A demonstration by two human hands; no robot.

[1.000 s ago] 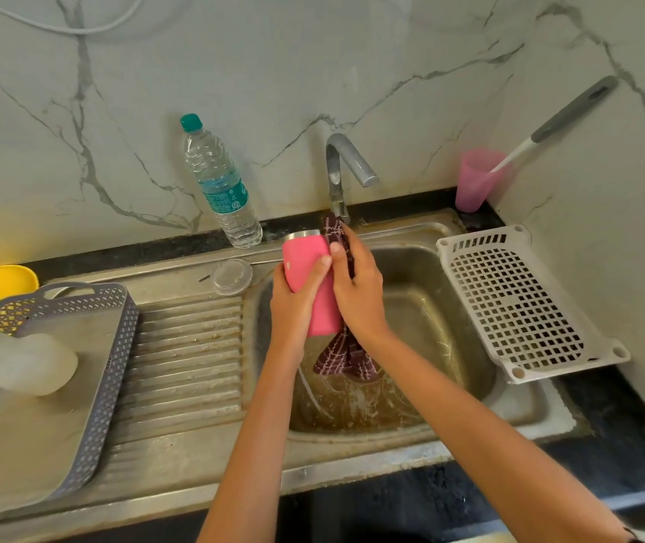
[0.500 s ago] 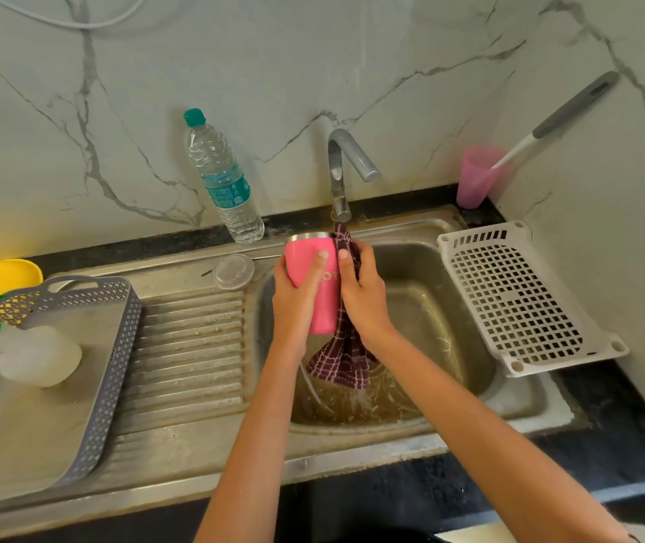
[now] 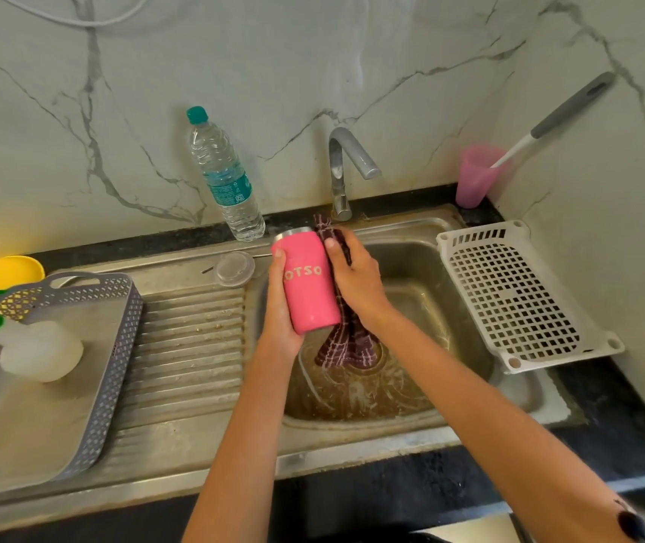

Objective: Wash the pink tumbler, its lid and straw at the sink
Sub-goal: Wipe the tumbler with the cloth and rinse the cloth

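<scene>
The left hand grips the pink tumbler and has turned it, so the cloth clutched in the right hand beside it rubs a new side.

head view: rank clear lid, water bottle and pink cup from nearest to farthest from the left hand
1. Clear lid, on the drainboard just left of the left hand.
2. Water bottle, standing farther back.
3. Pink cup, far right corner.
</scene>
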